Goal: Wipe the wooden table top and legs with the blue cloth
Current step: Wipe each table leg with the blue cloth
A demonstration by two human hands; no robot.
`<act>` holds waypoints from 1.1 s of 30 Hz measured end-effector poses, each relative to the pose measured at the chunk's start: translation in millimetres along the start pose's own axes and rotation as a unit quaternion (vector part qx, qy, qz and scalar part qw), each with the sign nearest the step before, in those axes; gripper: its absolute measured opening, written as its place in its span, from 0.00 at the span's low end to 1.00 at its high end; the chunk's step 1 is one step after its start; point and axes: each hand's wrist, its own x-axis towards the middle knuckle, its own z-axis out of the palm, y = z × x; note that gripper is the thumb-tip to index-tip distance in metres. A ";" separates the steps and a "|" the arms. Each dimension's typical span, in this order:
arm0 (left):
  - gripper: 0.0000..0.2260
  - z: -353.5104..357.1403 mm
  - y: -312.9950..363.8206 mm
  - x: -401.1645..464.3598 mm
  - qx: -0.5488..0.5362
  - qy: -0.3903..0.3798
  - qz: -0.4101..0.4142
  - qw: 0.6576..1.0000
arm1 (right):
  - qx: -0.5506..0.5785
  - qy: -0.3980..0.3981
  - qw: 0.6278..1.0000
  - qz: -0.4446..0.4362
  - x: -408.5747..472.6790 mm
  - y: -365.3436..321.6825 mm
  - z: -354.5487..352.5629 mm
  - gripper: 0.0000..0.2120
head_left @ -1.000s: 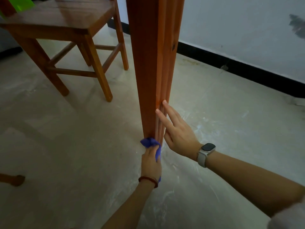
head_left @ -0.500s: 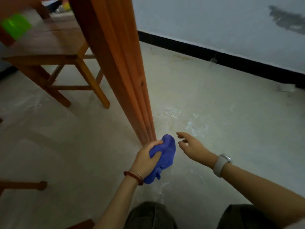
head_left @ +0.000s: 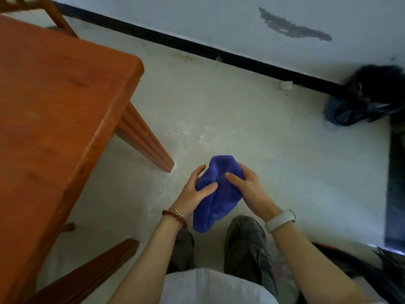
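The blue cloth is bunched up in front of me, above the floor, held between both hands. My left hand grips its left side with thumb on top and fingers curled behind. My right hand pinches its right side, thumb pressed into the fabric. The wooden table top fills the left of the view, seen from above. One ribbed table leg slants down to the floor just left of my hands, apart from them.
A wooden chair stands at the far left behind the table. Another dark wooden piece lies near my left leg. A dark bundle sits by the wall, and a dark panel runs along the right edge.
I have risen from floor level to looking down over the table. My left hand lifted the cloth off the leg's foot, and my right hand left the leg and took hold of the cloth.
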 end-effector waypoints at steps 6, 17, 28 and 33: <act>0.33 -9.2 52.8 -92.6 0.133 -0.028 0.016 0.991 | -0.232 -0.020 0.972 -0.042 -108.6 -79.7 21.3 0.17; 0.08 -36.7 103.9 -224.6 0.371 -0.047 0.298 0.878 | -0.305 -0.020 0.948 -0.091 -234.2 -126.3 94.2 0.18; 0.18 -59.9 65.7 -321.3 0.389 0.119 0.310 0.859 | -0.297 -0.092 0.947 -0.085 -282.4 -98.6 135.8 0.14; 0.10 -80.5 59.9 -374.5 0.237 0.155 0.296 0.912 | -0.289 -0.097 0.952 -0.003 -296.7 -59.5 151.9 0.27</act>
